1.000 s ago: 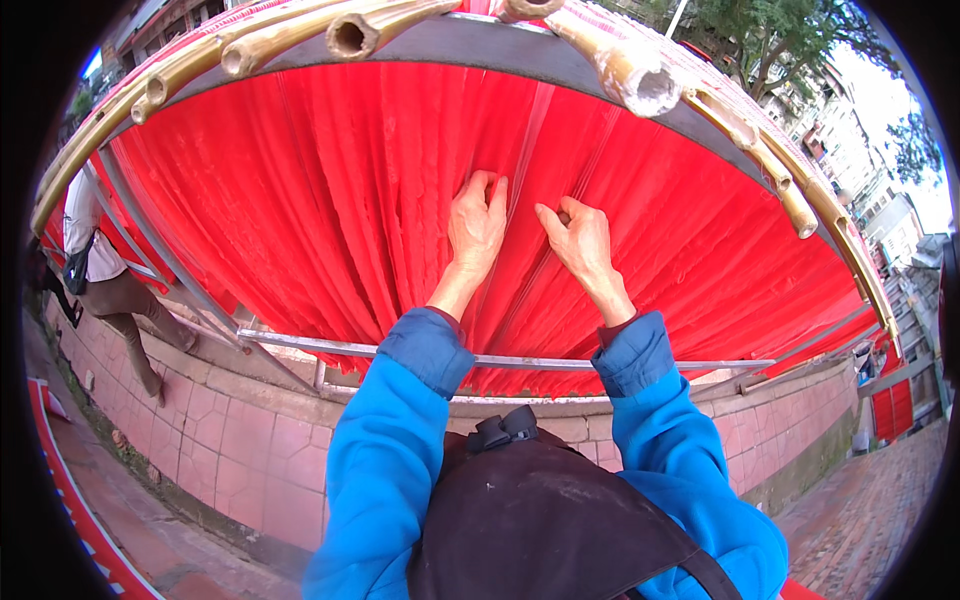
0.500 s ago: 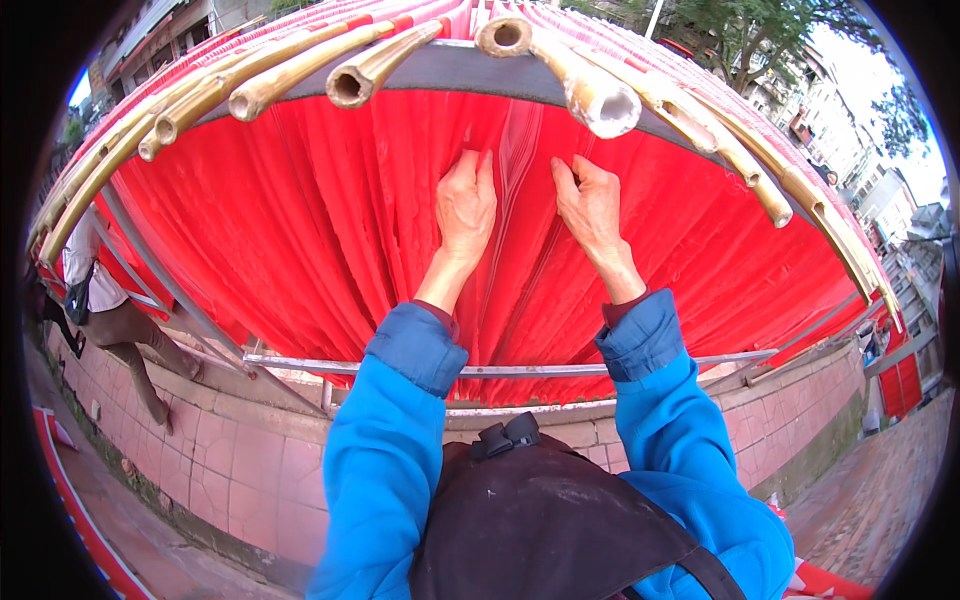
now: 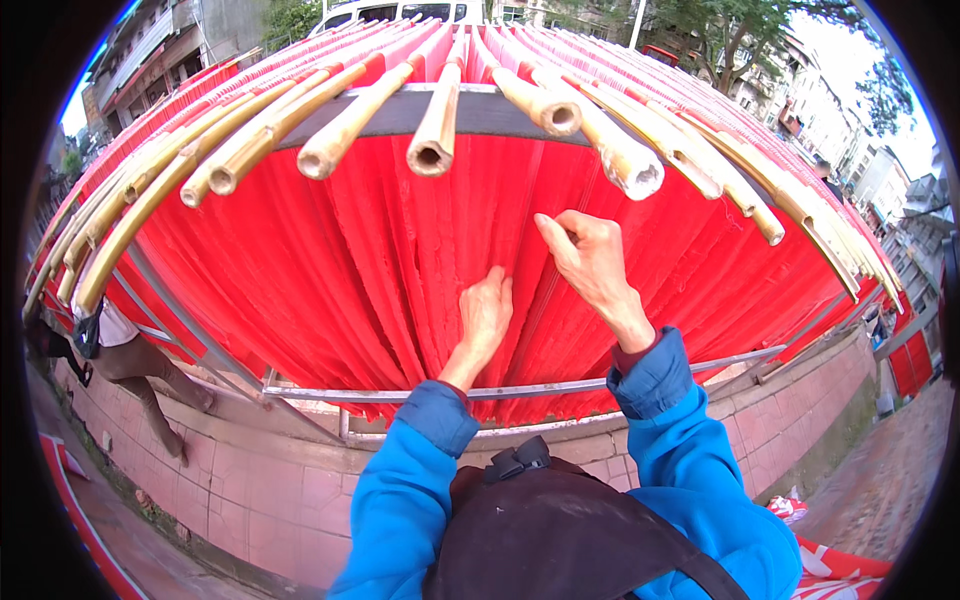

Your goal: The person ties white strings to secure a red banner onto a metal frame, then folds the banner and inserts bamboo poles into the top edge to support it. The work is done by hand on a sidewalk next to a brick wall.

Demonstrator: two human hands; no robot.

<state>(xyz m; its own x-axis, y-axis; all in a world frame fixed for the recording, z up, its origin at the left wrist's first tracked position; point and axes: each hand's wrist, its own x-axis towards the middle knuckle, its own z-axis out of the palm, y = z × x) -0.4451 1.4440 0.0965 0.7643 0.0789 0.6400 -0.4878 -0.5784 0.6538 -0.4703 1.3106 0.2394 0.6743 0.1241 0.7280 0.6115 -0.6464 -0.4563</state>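
Long red cloth (image 3: 360, 230) hangs in close vertical folds from a row of bamboo poles (image 3: 438, 125) whose cut ends point at me. My left hand (image 3: 487, 312) is closed at the edge of a fold, low in the middle, with its fingertips against the cloth. Higher and to the right, my right hand (image 3: 592, 262) is closed in a pinch in front of the folds, below the pole ends. Whatever its fingers hold, if anything, is hidden. Both forearms reach forward in blue sleeves with turned-back dark cuffs.
A dark beam (image 3: 380, 115) carries the poles, and a metal rail (image 3: 540, 389) crosses low before the cloth. Another person (image 3: 150, 360) stands at the left on the pink paving (image 3: 270, 500). A white vehicle (image 3: 400, 12) is beyond the rack.
My left hand has come down and slightly right along the cloth. My right hand is lower too, now above the left. The gap with white lines between them no longer shows.
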